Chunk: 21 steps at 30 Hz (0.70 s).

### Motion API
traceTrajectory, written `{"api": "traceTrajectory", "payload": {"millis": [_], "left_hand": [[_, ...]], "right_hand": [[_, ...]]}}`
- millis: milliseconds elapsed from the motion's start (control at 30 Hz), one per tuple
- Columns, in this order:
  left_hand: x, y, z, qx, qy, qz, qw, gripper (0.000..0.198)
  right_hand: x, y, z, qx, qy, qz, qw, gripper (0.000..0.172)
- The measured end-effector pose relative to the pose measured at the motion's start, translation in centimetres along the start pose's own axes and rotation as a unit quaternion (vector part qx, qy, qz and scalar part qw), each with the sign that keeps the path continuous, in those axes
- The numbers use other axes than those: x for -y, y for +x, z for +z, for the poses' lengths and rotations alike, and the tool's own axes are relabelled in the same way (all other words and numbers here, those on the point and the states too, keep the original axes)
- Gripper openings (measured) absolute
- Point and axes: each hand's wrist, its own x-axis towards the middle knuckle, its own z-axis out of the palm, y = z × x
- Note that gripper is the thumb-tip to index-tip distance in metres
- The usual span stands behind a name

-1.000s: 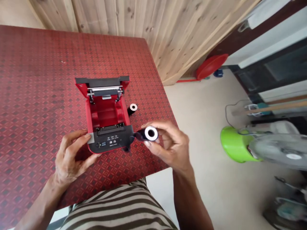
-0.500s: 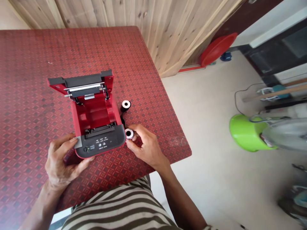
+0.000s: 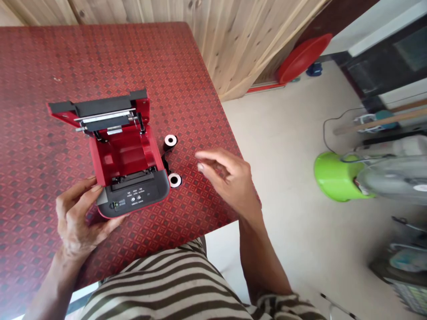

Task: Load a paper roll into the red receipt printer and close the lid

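Observation:
A small red printer (image 3: 125,162) with a black front panel sits on the red patterned table (image 3: 50,66), its lid swung up and back and its red bay bare. My left hand (image 3: 78,213) grips the printer's front left corner. Two black spools with white cores, joined by a dark ribbon, stand just right of the printer: one spool (image 3: 174,179) at its front corner, the other spool (image 3: 170,141) farther back. My right hand (image 3: 228,178) hovers to the right of them, fingers loosely apart, holding nothing.
The table's right edge and near corner lie under my right hand. Beyond it is pale floor with a green-based fan (image 3: 336,175), a red basin (image 3: 300,58) against the wooden wall, cables and dark furniture at the right.
My right hand set the near spool down beside the printer's front corner, let go and drew back to the right. The left hand stays on the printer.

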Motion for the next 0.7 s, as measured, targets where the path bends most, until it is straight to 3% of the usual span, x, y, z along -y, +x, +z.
{"api": "traceTrajectory", "payload": {"millis": [67, 167, 300, 433, 567, 700], "left_hand": [[-0.1, 0.1, 0.1, -0.010, 0.007, 0.014, 1.000, 0.098], [-0.3, 0.2, 0.2, -0.019, 0.013, 0.012, 1.000, 0.100], [-0.3, 0.2, 0.3, -0.014, 0.002, 0.019, 1.000, 0.100], [-0.2, 0.2, 0.3, -0.006, -0.011, 0.014, 1.000, 0.096], [-0.2, 0.2, 0.4, -0.014, -0.017, 0.019, 1.000, 0.094], [-0.5, -0.1, 0.4, -0.005, -0.031, -0.009, 0.999, 0.084]], "right_hand": [[-0.4, 2.5, 0.2, 0.009, -0.043, -0.013, 0.999, 0.032], [-1.3, 5.8, 2.1, 0.085, -0.036, -0.021, 0.995, 0.053], [-2.3, 7.8, 4.3, 0.122, -0.007, -0.039, 0.992, 0.040], [-1.8, 8.5, 3.7, 0.091, 0.002, -0.028, 0.995, 0.032], [1.6, 8.9, 0.2, 0.073, -0.001, -0.074, 0.995, 0.040], [7.3, 8.6, -1.8, 0.137, -0.005, -0.143, 0.980, 0.038]]}}
